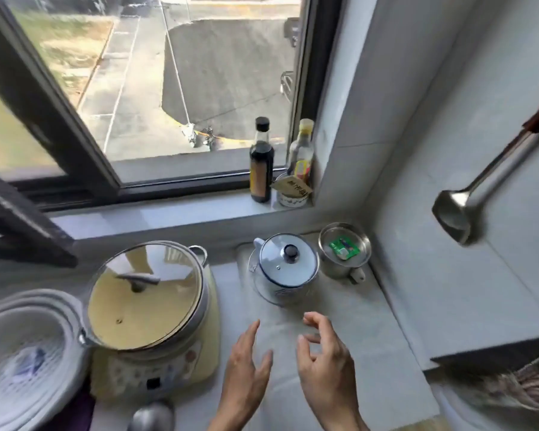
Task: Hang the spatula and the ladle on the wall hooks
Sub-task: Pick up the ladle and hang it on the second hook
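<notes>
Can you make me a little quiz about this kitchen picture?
1. True or false: the ladle is lying flat on the counter.
2. What is the right hand holding? A) a spoon B) nothing C) a bottle
3. Fill in: the dark sauce bottle stands on the window ____.

Key:
1. False. It hangs against the wall on the right, bowl end down.
2. B. Both the right hand and the left hand are open and hold nothing.
3. Sill.
</notes>
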`<move>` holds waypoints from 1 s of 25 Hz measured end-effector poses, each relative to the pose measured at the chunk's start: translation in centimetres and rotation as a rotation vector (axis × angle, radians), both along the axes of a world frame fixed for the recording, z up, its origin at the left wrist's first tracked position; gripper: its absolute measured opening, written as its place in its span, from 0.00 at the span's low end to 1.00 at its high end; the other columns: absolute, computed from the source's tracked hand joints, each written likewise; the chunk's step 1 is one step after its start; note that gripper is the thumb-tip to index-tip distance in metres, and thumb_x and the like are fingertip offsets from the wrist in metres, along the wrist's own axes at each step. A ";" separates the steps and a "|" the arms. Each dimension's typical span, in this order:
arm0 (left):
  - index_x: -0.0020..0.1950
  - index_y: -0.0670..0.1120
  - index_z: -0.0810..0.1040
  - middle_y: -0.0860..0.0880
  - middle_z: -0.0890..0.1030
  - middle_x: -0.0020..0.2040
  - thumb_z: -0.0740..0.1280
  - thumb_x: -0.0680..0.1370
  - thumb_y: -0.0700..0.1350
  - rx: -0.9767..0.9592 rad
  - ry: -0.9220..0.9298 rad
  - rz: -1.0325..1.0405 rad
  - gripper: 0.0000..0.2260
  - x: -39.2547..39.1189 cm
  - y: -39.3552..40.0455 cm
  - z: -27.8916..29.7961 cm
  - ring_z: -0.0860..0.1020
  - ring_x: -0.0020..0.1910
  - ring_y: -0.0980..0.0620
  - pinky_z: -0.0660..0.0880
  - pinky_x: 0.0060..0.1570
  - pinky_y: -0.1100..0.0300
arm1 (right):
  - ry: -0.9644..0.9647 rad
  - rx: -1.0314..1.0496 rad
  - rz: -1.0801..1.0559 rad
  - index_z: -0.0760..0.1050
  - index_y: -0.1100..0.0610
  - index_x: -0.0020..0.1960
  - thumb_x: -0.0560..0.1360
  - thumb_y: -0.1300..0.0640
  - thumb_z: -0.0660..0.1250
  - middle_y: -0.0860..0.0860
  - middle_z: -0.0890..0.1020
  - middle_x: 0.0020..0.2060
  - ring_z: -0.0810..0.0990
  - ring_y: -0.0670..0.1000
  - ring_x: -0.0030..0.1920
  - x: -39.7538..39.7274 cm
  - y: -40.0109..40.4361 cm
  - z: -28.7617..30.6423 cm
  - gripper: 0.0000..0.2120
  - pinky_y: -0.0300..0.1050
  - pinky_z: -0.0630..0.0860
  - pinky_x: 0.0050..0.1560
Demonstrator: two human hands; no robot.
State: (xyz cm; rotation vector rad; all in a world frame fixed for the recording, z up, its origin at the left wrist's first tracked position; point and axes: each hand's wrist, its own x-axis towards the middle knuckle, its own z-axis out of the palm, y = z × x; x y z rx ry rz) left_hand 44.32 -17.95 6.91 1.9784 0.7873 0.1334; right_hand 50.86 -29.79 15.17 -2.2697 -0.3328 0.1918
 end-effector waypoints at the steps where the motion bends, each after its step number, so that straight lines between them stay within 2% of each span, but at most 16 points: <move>1: 0.71 0.49 0.66 0.49 0.72 0.70 0.69 0.74 0.43 -0.011 0.043 0.045 0.27 -3.4 1.3 -0.8 0.70 0.69 0.52 0.66 0.69 0.56 | 0.025 -0.044 0.073 0.74 0.50 0.59 0.74 0.60 0.68 0.44 0.82 0.54 0.83 0.48 0.50 -2.3 1.2 -1.2 0.15 0.52 0.82 0.46; 4: 0.70 0.47 0.68 0.47 0.74 0.69 0.69 0.74 0.40 -0.039 0.134 0.205 0.25 -13.0 5.4 -2.5 0.71 0.68 0.49 0.65 0.67 0.58 | 0.067 -0.188 0.355 0.73 0.46 0.58 0.74 0.57 0.65 0.43 0.81 0.55 0.81 0.48 0.54 -9.5 5.5 -4.4 0.14 0.47 0.78 0.49; 7: 0.68 0.47 0.71 0.46 0.77 0.66 0.69 0.74 0.40 -0.027 0.177 0.330 0.22 -20.5 8.7 -3.6 0.73 0.65 0.48 0.68 0.64 0.58 | 0.092 -0.321 0.621 0.73 0.47 0.62 0.75 0.54 0.62 0.46 0.80 0.59 0.79 0.51 0.58 -15.8 9.7 -7.0 0.16 0.47 0.75 0.52; 8: 0.67 0.46 0.72 0.46 0.77 0.65 0.68 0.74 0.40 -0.041 0.193 0.381 0.21 -24.0 10.2 -4.0 0.74 0.65 0.48 0.69 0.64 0.57 | 0.072 -0.362 0.719 0.73 0.48 0.62 0.75 0.55 0.62 0.47 0.81 0.58 0.79 0.53 0.57 -18.7 12.2 -7.8 0.16 0.48 0.75 0.52; 10: 0.65 0.45 0.73 0.46 0.78 0.64 0.68 0.74 0.39 -0.055 0.188 0.376 0.20 -25.5 10.9 -4.0 0.74 0.64 0.47 0.70 0.66 0.54 | 0.041 -0.363 0.821 0.74 0.51 0.60 0.74 0.58 0.61 0.51 0.82 0.53 0.79 0.57 0.54 -20.2 13.9 -9.1 0.16 0.52 0.75 0.51; 13: 0.61 0.46 0.75 0.48 0.80 0.59 0.68 0.74 0.39 -0.078 0.206 0.412 0.16 -30.6 13.8 -4.6 0.76 0.60 0.47 0.71 0.63 0.55 | -0.114 -0.455 1.000 0.76 0.54 0.53 0.71 0.60 0.62 0.53 0.84 0.46 0.80 0.58 0.48 -24.9 20.0 -10.4 0.12 0.53 0.75 0.49; 15: 0.60 0.47 0.76 0.49 0.80 0.58 0.68 0.74 0.41 -0.084 0.236 0.380 0.15 -33.2 15.4 -5.2 0.76 0.59 0.49 0.72 0.61 0.56 | -0.214 -0.524 1.002 0.76 0.54 0.48 0.67 0.62 0.66 0.53 0.84 0.41 0.82 0.59 0.43 -27.1 23.2 -11.9 0.10 0.51 0.76 0.42; 20: 0.61 0.49 0.75 0.51 0.79 0.59 0.66 0.74 0.42 -0.128 0.269 0.327 0.15 -37.3 17.7 -5.8 0.76 0.59 0.52 0.72 0.61 0.59 | -0.204 -0.749 0.978 0.71 0.56 0.54 0.72 0.65 0.60 0.56 0.82 0.52 0.77 0.62 0.55 -29.9 26.5 -15.0 0.12 0.55 0.73 0.51; 25: 0.58 0.50 0.77 0.54 0.81 0.57 0.66 0.74 0.42 -0.130 0.273 0.341 0.13 -39.2 18.4 -6.0 0.77 0.57 0.55 0.72 0.58 0.62 | -0.128 -0.808 0.988 0.73 0.57 0.53 0.75 0.63 0.59 0.56 0.84 0.51 0.81 0.61 0.52 -30.5 26.2 -16.6 0.08 0.53 0.74 0.49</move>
